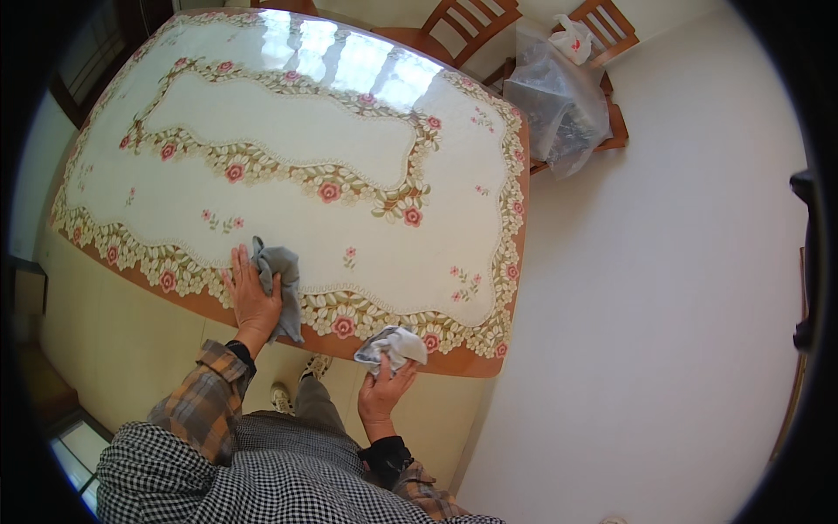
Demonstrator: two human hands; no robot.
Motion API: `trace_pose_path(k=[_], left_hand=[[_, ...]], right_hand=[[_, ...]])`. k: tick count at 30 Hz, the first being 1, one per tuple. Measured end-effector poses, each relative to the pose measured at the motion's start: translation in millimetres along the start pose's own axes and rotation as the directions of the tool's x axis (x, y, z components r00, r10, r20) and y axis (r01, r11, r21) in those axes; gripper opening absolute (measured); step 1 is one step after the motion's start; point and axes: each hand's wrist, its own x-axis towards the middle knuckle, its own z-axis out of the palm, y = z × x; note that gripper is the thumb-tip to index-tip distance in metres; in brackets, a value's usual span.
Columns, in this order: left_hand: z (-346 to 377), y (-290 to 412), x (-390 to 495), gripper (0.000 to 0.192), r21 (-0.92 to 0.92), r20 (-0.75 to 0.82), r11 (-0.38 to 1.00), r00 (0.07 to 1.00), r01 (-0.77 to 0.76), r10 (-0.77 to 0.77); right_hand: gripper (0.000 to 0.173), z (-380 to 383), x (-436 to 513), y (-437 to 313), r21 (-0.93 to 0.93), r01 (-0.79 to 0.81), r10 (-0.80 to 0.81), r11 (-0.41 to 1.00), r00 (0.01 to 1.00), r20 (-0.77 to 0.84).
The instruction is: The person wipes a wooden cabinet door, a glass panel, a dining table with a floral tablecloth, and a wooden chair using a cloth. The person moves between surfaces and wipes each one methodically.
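A wooden table wears a floral embroidered tablecloth (406, 275) under a glossy surface that reflects window light. On the near left part of it my left hand (254, 298) lies with its palm down, thumb over the edge of a crumpled grey cloth (283, 278). Part of that cloth hangs at the table's near edge. To the right, my right hand (386, 393) holds a bunched white and grey cloth (399, 344) at the near edge, close to the table's near right corner. Whether my left fingers grip the grey cloth or only rest against it is unclear.
Wooden chairs (473, 23) stand along the far side. Clear plastic sheeting (563, 108) and a white plastic bag (574, 40) lie on a chair at the far right. A white wall (655, 262) rises on the right. My shoes (281, 397) are on the floor below the near edge.
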Motion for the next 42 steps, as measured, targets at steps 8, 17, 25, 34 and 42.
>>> trace_pose_path(k=[8, 17, 25, 34, 42], left_hand=[[-6, 3, 2, 0.066, -0.007, 0.042, 1.000, 0.999, 0.026, -0.025], [-10, 3, 4, 0.073, -0.009, 0.087, 1.000, 0.996, 0.028, -0.027], [-8, 0, 2, 0.071, 0.013, 0.120, 0.999, 0.992, 0.040, -0.041], [-10, 3, 5, 0.058, -0.047, 0.094, 0.998, 0.995, 0.046, -0.041], [-8, -1, 3, 0.046, -0.075, 0.090, 0.997, 0.996, 0.020, -0.013]], right_hand=[[0.045, -50, 134, 103, -0.084, -0.311, 0.299, 0.947, 0.945, -0.134], [0.058, 30, 163, -39, 0.179, 0.439, -0.472, 0.881, 0.844, 0.256], [0.048, 41, 399, 99, -0.292, -0.327, 0.299, 0.899, 0.944, -0.136], [0.051, 136, 279, -143, 0.384, 0.521, -0.602, 0.762, 0.789, 0.122], [0.042, -9, 237, 55, -0.189, 0.121, -0.135, 0.974, 0.989, -0.059]])
